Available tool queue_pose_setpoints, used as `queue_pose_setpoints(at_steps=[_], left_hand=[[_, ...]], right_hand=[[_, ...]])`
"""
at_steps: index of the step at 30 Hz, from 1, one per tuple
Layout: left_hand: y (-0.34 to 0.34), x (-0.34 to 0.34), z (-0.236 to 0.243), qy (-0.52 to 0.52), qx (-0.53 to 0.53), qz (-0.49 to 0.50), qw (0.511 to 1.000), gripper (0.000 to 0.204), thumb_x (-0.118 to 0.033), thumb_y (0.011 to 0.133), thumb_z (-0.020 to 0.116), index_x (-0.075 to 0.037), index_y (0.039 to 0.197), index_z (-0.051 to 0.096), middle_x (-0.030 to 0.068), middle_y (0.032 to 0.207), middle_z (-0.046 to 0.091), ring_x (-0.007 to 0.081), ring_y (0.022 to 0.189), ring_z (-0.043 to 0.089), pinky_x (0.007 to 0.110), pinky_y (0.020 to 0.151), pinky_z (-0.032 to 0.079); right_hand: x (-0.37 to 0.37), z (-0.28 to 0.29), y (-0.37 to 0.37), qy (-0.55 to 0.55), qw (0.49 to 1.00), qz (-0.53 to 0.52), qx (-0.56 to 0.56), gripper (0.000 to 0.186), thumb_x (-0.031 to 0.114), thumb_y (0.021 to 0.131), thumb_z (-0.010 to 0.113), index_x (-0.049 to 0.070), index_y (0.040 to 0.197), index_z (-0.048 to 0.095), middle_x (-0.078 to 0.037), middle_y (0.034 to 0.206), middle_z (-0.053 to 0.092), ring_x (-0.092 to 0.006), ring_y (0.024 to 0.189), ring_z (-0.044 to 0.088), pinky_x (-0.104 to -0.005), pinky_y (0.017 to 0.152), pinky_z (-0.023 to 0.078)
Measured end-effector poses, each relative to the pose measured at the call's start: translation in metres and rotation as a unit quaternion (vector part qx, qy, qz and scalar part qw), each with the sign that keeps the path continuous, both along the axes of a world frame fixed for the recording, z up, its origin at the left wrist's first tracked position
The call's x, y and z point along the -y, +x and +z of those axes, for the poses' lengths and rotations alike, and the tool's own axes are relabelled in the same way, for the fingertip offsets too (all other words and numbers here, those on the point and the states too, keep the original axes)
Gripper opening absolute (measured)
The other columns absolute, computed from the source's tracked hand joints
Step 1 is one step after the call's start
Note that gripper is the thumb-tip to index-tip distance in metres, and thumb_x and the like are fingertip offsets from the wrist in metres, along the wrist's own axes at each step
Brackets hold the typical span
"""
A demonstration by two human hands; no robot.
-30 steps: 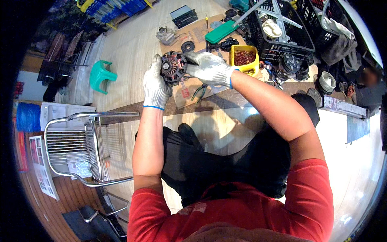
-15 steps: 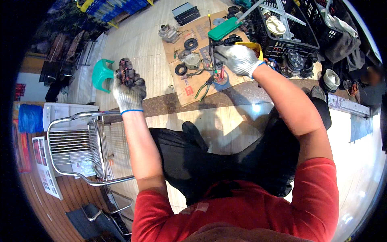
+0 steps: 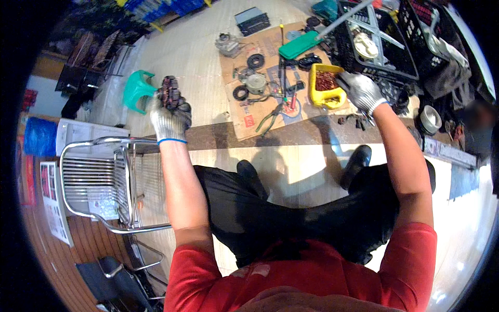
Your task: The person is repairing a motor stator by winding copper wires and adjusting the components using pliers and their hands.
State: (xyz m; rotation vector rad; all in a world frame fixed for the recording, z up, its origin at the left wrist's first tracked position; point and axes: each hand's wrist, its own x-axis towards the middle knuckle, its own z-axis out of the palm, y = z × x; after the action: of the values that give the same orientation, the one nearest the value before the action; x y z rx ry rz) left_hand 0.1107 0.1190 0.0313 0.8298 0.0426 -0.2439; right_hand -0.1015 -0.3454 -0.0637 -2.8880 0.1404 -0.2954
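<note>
In my gloved left hand [image 3: 169, 117], raised left of the cardboard, is a dark, ridged metal part with coppery bits [image 3: 169, 88], gripped by closed fingers. My gloved right hand [image 3: 364, 93] is at the right edge of a yellow container [image 3: 327, 100] filled with small reddish-brown pieces; its fingers are curled, and whatever is in them is hidden. Pliers [image 3: 267, 124], black rings [image 3: 255, 61] and a silver metal part [image 3: 255, 83] lie on the cardboard [image 3: 239, 125] between my hands.
A green stool [image 3: 135, 91] and chrome chair [image 3: 88, 182] are on the left. Black crates [image 3: 395, 67], a green-headed long-handled tool [image 3: 299, 46] and loose parts crowd the upper right. A partly visible person [image 3: 481, 135] is at the far right edge.
My hands have parted: the left carried the dark part leftward out of the two-handed hold, and the right let go, moving rightward and lately down beside the yellow container. My right foot has come into view.
</note>
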Motion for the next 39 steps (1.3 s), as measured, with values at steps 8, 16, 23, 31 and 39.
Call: queue_pose_setpoints(at_steps=[8,16,23,31,39], left_hand=[[-0.040,0.040,0.009,0.105,0.003,-0.069,0.992,0.039,-0.035,0.098,0.056,-0.001,0.114,0.064,0.0119,0.101,0.073,0.0188,0.079,0.071,0.026,0.053,0.051],[-0.074,0.095,-0.005,0.128,0.067,-0.194,0.970,0.048,-0.039,0.100,0.053,0.006,0.112,0.061,0.0177,0.098,0.070,0.0269,0.083,0.070,0.039,0.074,0.060],[-0.081,0.094,0.005,0.215,0.122,-0.188,0.950,0.035,-0.029,0.101,0.053,0.004,0.113,0.060,0.0155,0.100,0.069,0.0217,0.083,0.070,0.034,0.075,0.060],[-0.074,0.090,-0.010,0.431,0.162,-0.070,0.885,0.045,-0.042,0.101,0.051,0.001,0.111,0.062,0.0098,0.085,0.068,0.0140,0.068,0.065,0.026,0.055,0.052],[-0.068,0.100,-0.011,0.153,0.018,-0.062,0.986,0.043,-0.042,0.101,0.049,-0.004,0.115,0.063,0.0116,0.098,0.072,0.0214,0.070,0.070,0.028,0.047,0.051]], right_hand=[[-0.027,0.071,0.001,0.024,0.997,-0.048,-0.063,0.058,0.045,0.092,0.057,0.000,0.128,0.053,-0.025,0.122,0.060,-0.0394,0.111,0.061,-0.0458,0.094,0.050],[-0.154,0.112,0.025,0.280,0.943,0.175,-0.049,0.062,0.044,0.088,0.058,0.003,0.134,0.051,-0.024,0.126,0.060,-0.0393,0.114,0.060,-0.0425,0.096,0.048],[-0.151,0.124,0.028,0.275,0.932,0.212,-0.105,0.032,0.024,0.095,0.050,0.003,0.112,0.066,-0.020,0.110,0.065,-0.0336,0.102,0.064,-0.0404,0.086,0.052],[-0.158,0.105,0.021,0.133,0.967,0.216,-0.007,0.027,0.025,0.095,0.049,0.010,0.111,0.066,-0.015,0.112,0.065,-0.0358,0.099,0.065,-0.0453,0.085,0.053],[-0.165,0.071,0.012,0.089,0.982,0.165,-0.016,0.027,0.030,0.095,0.053,0.009,0.109,0.064,-0.016,0.089,0.069,-0.0376,0.080,0.067,-0.0489,0.069,0.053]])
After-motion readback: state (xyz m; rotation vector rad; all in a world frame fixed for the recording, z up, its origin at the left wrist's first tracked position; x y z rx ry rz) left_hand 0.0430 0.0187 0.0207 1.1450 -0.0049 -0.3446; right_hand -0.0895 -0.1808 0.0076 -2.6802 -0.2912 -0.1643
